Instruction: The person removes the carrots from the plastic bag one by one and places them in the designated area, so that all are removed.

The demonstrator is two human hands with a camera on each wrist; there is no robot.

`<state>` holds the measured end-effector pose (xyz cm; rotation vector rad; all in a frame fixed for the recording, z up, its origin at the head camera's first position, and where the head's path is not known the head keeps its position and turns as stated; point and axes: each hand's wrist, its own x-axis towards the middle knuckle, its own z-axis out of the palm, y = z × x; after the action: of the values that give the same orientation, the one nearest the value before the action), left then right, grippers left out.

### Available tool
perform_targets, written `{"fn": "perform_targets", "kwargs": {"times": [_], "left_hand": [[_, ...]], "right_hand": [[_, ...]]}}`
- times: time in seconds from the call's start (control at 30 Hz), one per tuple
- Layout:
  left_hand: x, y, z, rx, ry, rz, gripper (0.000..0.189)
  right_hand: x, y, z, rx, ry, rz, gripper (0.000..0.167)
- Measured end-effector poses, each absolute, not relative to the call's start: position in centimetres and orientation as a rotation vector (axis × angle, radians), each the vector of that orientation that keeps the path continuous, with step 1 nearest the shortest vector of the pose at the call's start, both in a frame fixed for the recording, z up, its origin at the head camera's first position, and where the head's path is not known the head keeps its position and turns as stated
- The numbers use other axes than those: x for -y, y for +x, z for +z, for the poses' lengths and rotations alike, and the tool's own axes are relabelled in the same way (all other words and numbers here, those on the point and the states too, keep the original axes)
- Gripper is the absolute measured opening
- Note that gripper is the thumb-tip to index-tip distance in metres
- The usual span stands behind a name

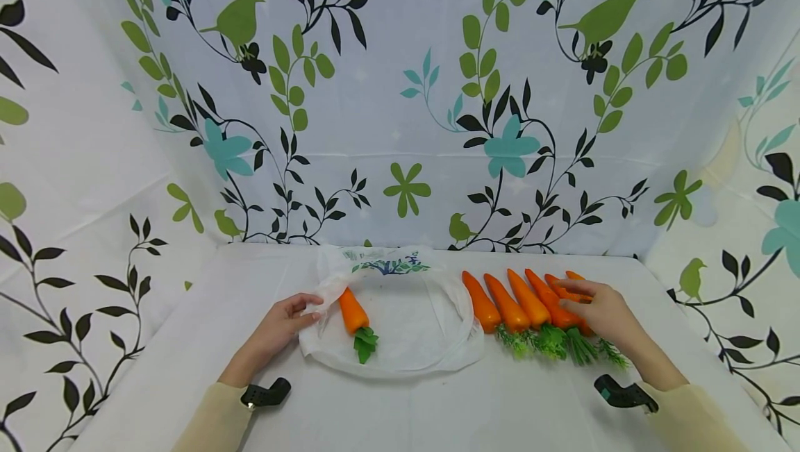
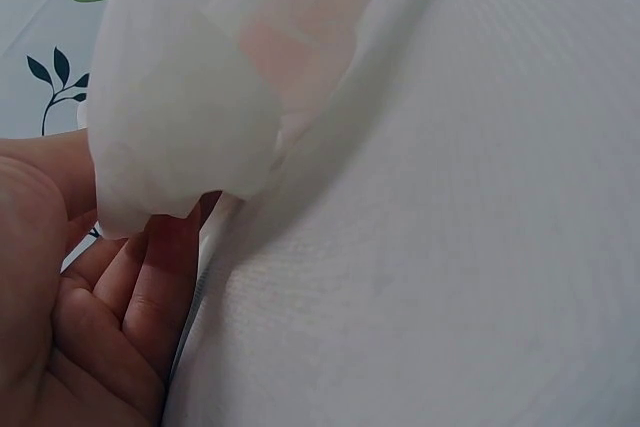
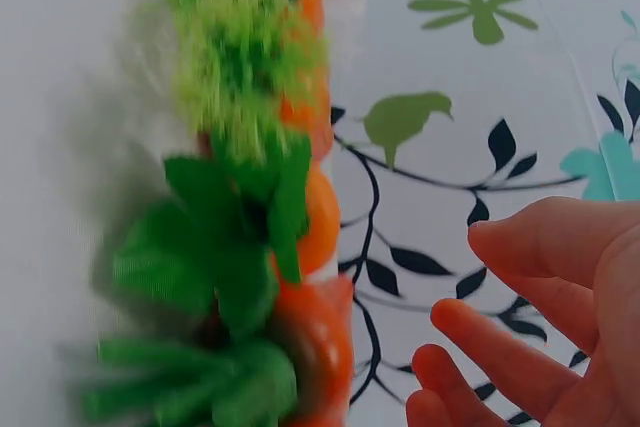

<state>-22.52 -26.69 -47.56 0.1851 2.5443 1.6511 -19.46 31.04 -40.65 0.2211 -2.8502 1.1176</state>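
My left hand [image 1: 284,325] pinches the left edge of a thin white plastic bag [image 1: 400,362], which lies spread with its mouth towards me. In the left wrist view the bag's film [image 2: 180,107] covers my fingertips. One toy carrot [image 1: 353,313] with a leafy green top lies at the bag's left side, its tip under the film. To the right, several more toy carrots [image 1: 511,307] lie in a row, tips pointing away. Over the right end of that row hovers my right hand [image 1: 605,310]; the right wrist view has its fingers [image 3: 500,347] spread, holding nothing.
Everything lies on a white-covered table [image 1: 437,417]. Behind it hangs a printed curtain [image 1: 375,126] with birds and leaves. The leftmost carrot of the row nearly meets the bag's right edge. A black strap device sits on each wrist.
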Motion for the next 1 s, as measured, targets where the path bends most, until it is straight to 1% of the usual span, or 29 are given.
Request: {"fn": "perform_targets", "kwargs": {"times": [0.3,0.57,1.0], "left_hand": [[26.7,-22.6,-47.6,-2.575,0.177,1.619,0.035],[26.5,-22.6,-47.7,-2.562,0.168,1.631,0.035],[26.5,-22.5,-47.5,-2.53,0.197,1.665,0.036]], "right_hand": [[-26.1,-20.2,-41.2,2.837,0.353,1.064,0.036],[-22.1,-21.1,-41.6,2.81,0.44,1.196,0.032],[-15.8,-21.3,-43.3,2.769,0.616,1.223,0.027]]}}
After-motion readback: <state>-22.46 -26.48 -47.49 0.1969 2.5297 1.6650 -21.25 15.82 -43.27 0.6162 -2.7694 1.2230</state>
